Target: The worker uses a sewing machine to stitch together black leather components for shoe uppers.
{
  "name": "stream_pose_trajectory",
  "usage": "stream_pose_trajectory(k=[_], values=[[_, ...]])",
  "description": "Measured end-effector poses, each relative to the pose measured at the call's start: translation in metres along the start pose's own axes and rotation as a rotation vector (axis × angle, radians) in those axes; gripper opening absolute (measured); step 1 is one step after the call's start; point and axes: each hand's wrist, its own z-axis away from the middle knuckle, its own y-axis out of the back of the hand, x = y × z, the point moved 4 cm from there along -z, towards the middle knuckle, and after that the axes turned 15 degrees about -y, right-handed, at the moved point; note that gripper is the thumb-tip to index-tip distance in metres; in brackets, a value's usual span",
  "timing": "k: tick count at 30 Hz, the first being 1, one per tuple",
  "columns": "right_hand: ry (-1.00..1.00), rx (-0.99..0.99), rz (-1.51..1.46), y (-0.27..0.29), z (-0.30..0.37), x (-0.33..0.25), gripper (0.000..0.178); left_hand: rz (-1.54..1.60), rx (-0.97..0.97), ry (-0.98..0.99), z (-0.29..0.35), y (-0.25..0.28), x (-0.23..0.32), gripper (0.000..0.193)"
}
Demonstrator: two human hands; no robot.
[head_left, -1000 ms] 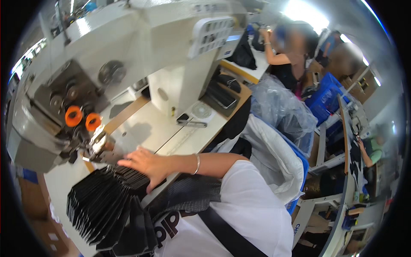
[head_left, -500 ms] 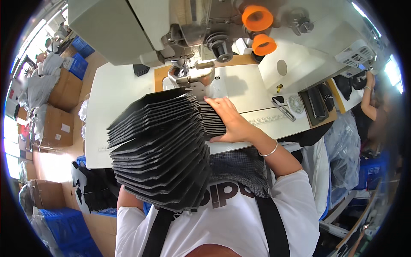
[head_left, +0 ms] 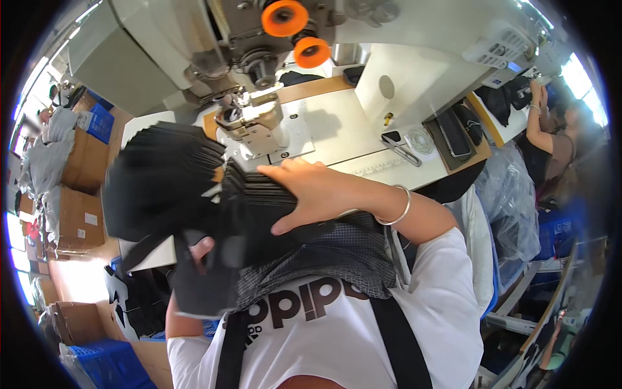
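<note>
A thick stack of black, stiff-looking sheet pieces fans out in front of the sewing machine, over the near left part of the table. My right hand grips the stack's right end, its fingers on the far side and the thumb nearer me. My left hand is mostly hidden under and behind the pieces; only a bit of finger shows, holding the stack from below. A few pieces hang down at the near side, blurred by motion. The machine's metal sewing head stands just beyond the stack.
On the white table lie a thread snipper, a coil of pale cord and a dark phone-like slab. Cardboard boxes stand on the left. A co-worker sits at the far right.
The stack has moved left and tilted, its fan turning and some pieces dropping toward me. My right hand has moved left with it. A bit of my left hand now shows. The view has shifted.
</note>
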Motion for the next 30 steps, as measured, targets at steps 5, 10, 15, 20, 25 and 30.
stream_pose_trajectory(k=[5, 10, 15, 20, 25, 30], values=[[0.062, -0.184, -0.239, -0.004, 0.000, -0.005, 0.076, 0.081, 0.116, 0.349, 0.028, -0.010, -0.014, 0.057], [0.036, 0.471, -0.210, -0.006, 0.031, 0.078, 0.035, 0.031, 0.040, 0.249, 0.037, -0.039, -0.024, 0.066], [-0.449, 0.984, 0.049, 0.039, 0.107, 0.208, 0.015, -0.009, 0.040, 0.166, 0.031, -0.045, -0.023, 0.073], [-0.502, 0.863, 0.188, 0.065, 0.130, 0.266, 0.010, 0.044, 0.038, 0.176, 0.030, -0.037, -0.043, 0.072], [-0.541, 0.753, 0.321, 0.067, 0.116, 0.274, 0.008, 0.139, 0.106, 0.210, 0.041, -0.027, -0.055, 0.063], [-0.584, 0.777, 0.351, 0.066, 0.109, 0.277, 0.009, 0.231, 0.143, 0.263, 0.046, -0.028, -0.050, 0.068]])
